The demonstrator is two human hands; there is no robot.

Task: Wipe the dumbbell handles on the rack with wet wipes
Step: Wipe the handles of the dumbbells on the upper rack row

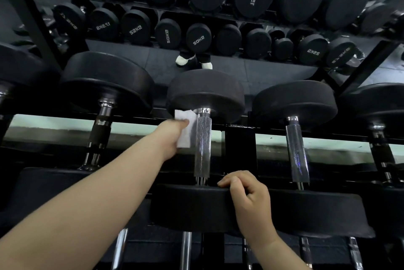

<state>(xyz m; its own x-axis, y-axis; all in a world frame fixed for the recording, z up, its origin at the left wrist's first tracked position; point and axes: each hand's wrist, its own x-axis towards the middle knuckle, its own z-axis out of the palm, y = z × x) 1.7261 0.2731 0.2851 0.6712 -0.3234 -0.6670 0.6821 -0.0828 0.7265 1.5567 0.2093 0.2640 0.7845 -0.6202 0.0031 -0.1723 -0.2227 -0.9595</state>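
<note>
Black steel rack point(239, 138) fills the view and carries a row of dumbbells that lie side by side across its rails, their handles pointing away from the person. Behind it a mirror point(131, 55) shows more rows of black dumbbell heads with reversed lettering.

On the rack, the left dumbbell point(107, 81) has a dark grip, and the right dumbbell point(295, 101) has a bright metal one. The centre dumbbell point(205, 94) sits between them, well apart from both. Its knurled handle point(202, 145) runs from the far head down to the near head at the bottom of the view.

The left hand point(172, 136) reaches in from the lower left, fingers clamped together on a folded white wet wipe point(185, 129). The wipe hangs along the left side of the knurled handle, its top edge up by the far head; whether it touches the metal or lies just beside it cannot be told.

The right hand point(249, 199) rests on the near head of the centre dumbbell, its fingers curled over the head's upper edge close to the foot of the handle.
</note>
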